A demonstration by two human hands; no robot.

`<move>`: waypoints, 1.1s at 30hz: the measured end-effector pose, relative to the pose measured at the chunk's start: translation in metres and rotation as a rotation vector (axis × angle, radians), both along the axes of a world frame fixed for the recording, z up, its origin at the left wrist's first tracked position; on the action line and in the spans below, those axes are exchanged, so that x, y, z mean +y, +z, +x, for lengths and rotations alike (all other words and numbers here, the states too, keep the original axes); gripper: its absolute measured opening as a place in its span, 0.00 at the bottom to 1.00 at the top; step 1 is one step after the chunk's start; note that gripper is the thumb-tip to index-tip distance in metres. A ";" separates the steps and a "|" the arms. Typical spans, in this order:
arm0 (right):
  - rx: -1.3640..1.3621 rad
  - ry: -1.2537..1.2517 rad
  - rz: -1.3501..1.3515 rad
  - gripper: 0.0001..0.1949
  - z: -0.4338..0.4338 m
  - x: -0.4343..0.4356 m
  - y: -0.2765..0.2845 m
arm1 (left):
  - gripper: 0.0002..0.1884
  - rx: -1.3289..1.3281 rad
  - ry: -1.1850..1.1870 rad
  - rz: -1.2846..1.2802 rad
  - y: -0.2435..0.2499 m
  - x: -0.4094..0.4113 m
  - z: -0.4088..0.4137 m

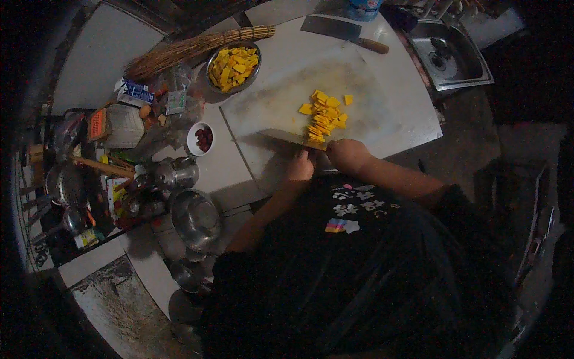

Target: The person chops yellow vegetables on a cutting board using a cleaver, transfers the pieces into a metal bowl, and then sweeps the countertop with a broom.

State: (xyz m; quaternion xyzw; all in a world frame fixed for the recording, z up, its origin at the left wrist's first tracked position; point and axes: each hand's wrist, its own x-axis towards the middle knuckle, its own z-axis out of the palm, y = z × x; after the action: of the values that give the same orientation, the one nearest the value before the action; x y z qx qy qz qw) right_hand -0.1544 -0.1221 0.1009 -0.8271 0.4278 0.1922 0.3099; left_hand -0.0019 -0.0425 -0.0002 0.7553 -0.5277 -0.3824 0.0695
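Observation:
My right hand [349,155] is closed around the handle of a cleaver; the fist hides most of the handle. The cleaver's blade [284,136] points left, against the near end of a row of thin yellow slices [323,117], which look like pumpkin. Close behind the blade, on my side, is my left hand [301,167]. Its fingertips are partly hidden and dim, so whether they hold a piece cannot be told. Under the slices lies a pale, stained cutting board [269,105]. One loose square slice [348,99] rests apart on the right.
Beyond the board lies a second cleaver [332,28]. A metal bowl of yellow pieces [234,67] stands beside a straw brush [197,47]. Leftward are a white bowl of dark red fruits [200,139], a metal pot [177,173] and a metal basin [196,220]. A sink [453,56] is at right.

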 end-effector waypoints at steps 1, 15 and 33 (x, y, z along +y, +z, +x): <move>-0.005 -0.017 0.006 0.16 0.001 -0.001 0.001 | 0.19 -0.009 -0.002 -0.003 0.004 0.001 0.001; -0.116 -0.104 0.008 0.21 0.018 -0.018 -0.028 | 0.19 0.094 0.158 -0.003 -0.012 0.006 -0.006; -0.237 -0.093 -0.110 0.14 -0.020 -0.004 -0.006 | 0.20 -0.045 0.109 -0.314 -0.085 0.009 -0.015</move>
State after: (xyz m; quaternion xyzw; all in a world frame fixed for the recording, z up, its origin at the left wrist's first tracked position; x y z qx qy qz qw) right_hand -0.1743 -0.1259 0.0948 -0.8390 0.4359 0.0550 0.3210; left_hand -0.0165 -0.0338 -0.0857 0.7711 -0.5406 -0.2739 0.1954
